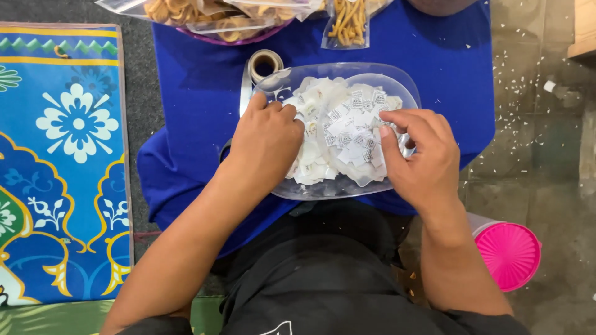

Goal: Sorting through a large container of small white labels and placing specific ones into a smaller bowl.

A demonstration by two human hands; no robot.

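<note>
A clear plastic tray (397,84) rests on a blue cloth (198,105) in front of me. It holds a heap of small white paper slips (347,121), some inside a clear bag. My left hand (267,139) lies on the left side of the heap, fingers curled down into the slips. My right hand (422,158) is at the tray's right side, its thumb and fingers pinching at the slips and the bag's edge. Whether either hand grips a single slip is hidden by the fingers.
A roll of tape (265,64) stands just behind the tray. Clear bags of fried snacks (347,22) lie at the top. A pink lidded container (508,253) sits on the littered floor at right. A patterned blue mat (62,161) lies at left.
</note>
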